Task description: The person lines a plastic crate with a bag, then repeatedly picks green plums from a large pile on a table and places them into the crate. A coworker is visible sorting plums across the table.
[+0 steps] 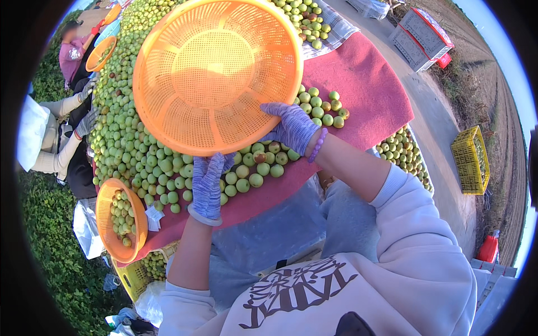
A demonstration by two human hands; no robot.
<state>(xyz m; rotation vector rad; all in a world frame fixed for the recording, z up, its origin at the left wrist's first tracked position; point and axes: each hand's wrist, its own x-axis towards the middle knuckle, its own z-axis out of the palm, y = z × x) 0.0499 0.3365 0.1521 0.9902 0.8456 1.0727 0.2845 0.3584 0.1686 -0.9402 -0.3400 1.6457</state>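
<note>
A round orange plastic mesh basket (pixel 214 71) is held up over the table, its inside facing me with no fruit in it. My left hand (pixel 208 180), in a purple-grey knit glove, grips its near rim from below. On the right side of the rim, my right hand (pixel 292 126) in a matching glove has its thumb inside and its fingers behind. Beneath and around the basket spreads a large heap of small green round fruits (pixel 122 126), jujube-like, some with brown patches. A small cluster of the same fruits (pixel 325 107) lies on the red cloth (pixel 357 80) by my right hand.
Another orange basket (pixel 141 229) with some fruits stands at the table's left corner. Co-workers' gloved hands (pixel 87 122) reach in from the left, with a further person (pixel 73 59) beyond. Yellow crates (pixel 466 164) and stacked grey crates (pixel 420 40) sit on the ground.
</note>
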